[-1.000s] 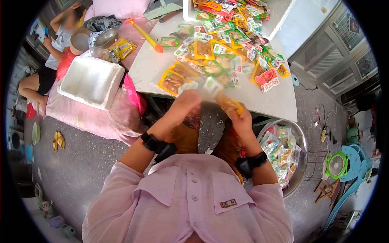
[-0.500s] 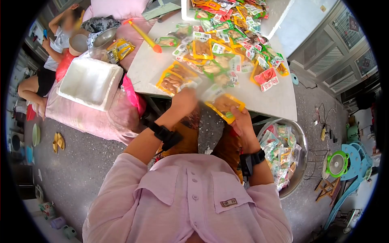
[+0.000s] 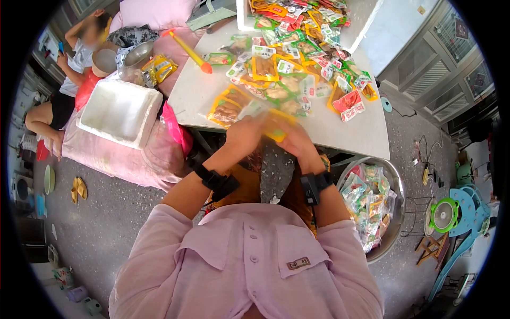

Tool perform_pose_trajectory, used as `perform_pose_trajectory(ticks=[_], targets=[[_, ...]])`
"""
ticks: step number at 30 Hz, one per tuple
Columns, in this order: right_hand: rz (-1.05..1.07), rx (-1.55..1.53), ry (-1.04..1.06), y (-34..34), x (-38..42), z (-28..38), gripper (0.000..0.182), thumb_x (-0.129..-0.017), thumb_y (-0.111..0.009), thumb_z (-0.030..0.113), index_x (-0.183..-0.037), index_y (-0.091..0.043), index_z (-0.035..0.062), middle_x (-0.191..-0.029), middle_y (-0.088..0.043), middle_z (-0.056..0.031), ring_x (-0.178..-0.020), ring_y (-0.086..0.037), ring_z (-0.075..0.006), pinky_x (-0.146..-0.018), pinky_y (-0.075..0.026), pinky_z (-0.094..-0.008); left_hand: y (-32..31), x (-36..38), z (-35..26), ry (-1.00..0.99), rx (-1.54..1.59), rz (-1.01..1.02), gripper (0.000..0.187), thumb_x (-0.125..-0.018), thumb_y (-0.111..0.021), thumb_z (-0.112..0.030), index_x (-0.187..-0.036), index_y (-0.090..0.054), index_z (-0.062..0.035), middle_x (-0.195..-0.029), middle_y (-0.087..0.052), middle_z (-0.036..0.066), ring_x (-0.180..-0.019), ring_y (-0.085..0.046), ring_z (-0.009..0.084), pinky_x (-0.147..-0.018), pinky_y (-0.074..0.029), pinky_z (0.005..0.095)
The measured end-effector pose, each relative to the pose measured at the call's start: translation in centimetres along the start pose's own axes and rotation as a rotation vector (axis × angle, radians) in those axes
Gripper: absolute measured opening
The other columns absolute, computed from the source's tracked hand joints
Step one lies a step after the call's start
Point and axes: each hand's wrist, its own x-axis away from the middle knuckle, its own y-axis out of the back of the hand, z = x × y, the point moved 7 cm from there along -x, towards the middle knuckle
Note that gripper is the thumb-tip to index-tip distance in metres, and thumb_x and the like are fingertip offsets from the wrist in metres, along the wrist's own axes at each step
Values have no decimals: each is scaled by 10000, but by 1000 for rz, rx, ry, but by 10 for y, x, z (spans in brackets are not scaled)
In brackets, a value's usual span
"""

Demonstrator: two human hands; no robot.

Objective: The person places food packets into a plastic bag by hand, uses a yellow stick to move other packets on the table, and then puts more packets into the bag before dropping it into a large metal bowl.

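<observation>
Left hand (image 3: 241, 137): centre of the frame at the near table edge, fingers curled; blurred, so whether it grips the packet cannot be told
Right hand (image 3: 293, 142): just right of the left hand, closed around the lower end of a yellow-edged packet
Yellow-edged packet (image 3: 276, 126): held between the two hands, just above the table edge, blurred
Wrists: a black band on each, below the hands
White table (image 3: 366, 133): fills the upper middle of the frame
Packet pile (image 3: 289, 64): many sealed snack packets in yellow, green and red, spread over the table above the hands
Orange-yellow stick (image 3: 188, 50): lies slanted on the table's upper left part
Metal basin (image 3: 390, 212): on the floor at the right, beside the right forearm, with packets in it
White foam box (image 3: 119, 111): left of the table, on a pink cloth
Another person (image 3: 74, 64): sits in the upper left corner, well apart from the hands
</observation>
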Motion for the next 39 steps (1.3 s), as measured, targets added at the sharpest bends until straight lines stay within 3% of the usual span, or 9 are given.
perform_pose_trajectory(ticks=[3, 9, 15, 18, 24, 27, 30, 36, 39], targets=[[-58, 46, -101, -9, -9, -7, 308, -785, -553, 194, -1058, -480, 73, -893, -561, -39, -714, -560, -106, -560, -463, -217, 14, 3, -12, -108, 20, -113, 115, -710, -492, -110, -809, -503, -52, -719, -510, 132, -611, -525, 326, -524, -436, 411], [-89, 576, -198, 9, -16, 0, 260, -759, -572, 228, -981, -517, 105, -620, -509, 26, -415, -412, -29, -327, -268, -144, 21, 9, -12, -128, -18, -147, 102, -700, -502, -94, -796, -502, -60, -711, -505, 113, -593, -527, 306, -501, -437, 393], [-1, 404, -101, -13, -23, -4, 203, -764, -537, 179, -952, -518, 104, -596, -505, 17, -389, -400, -42, -310, -243, -131, 10, 10, -4, -95, -36, -90, 63, -694, -517, -97, -747, -499, -69, -692, -493, 105, -593, -525, 297, -507, -438, 389], [-15, 393, -117, -3, -45, -24, 152, -765, -508, 129, -917, -510, 117, -631, -508, 12, -452, -440, -53, -362, -312, -152, 17, 10, -15, -217, 15, -139, 56, -692, -521, -99, -736, -501, -73, -693, -491, 104, -595, -523, 292, -510, -438, 384], [-114, 244, -89, 0, -42, -23, 129, -764, -467, 77, -878, -475, 137, -757, -515, 7, -650, -500, -99, -540, -418, -261, 11, 16, -4, -187, -1, -112, 54, -684, -528, -96, -730, -505, -78, -700, -490, 96, -609, -524, 282, -509, -437, 378], [-16, 89, 6, -4, -43, -28, 127, -756, -471, 74, -869, -470, 132, -753, -519, 3, -633, -502, -114, -531, -417, -266, 9, 17, -2, -124, 9, -42, 133, -662, -559, -106, -788, -528, -81, -734, -494, 92, -651, -517, 277, -569, -439, 373], [-113, 52, 3, -1, -37, -31, 121, -747, -485, 73, -856, -471, 123, -735, -520, -3, -618, -501, -116, -528, -417, -264, 26, 26, -11, -215, 81, -168, 239, -632, -594, -114, -865, -545, -88, -848, -502, 107, -821, -504, 285, -717, -415, 388], [-233, 417, -15, 30, -11, -15, 110, -752, -505, 107, -860, -485, 98, -770, -541, -19, -643, -523, -124, -547, -417, -254, 4, 44, 7, -347, -186, -269, 320, -592, -599, -109, -908, -547, -96, -1033, -467, 130, -1080, -373, 319, -885, -298, 455], [-245, 602, 188, 43, -8, -1, 180, -732, -517, 116, -897, -492, 47, -786, -560, -67, -696, -547, -191, -595, -431, -284, 1, 37, 14, -403, -134, -167, 296, -604, -565, -90, -899, -545, -73, -1010, -478, 136, -1043, -406, 323, -883, -311, 444]])
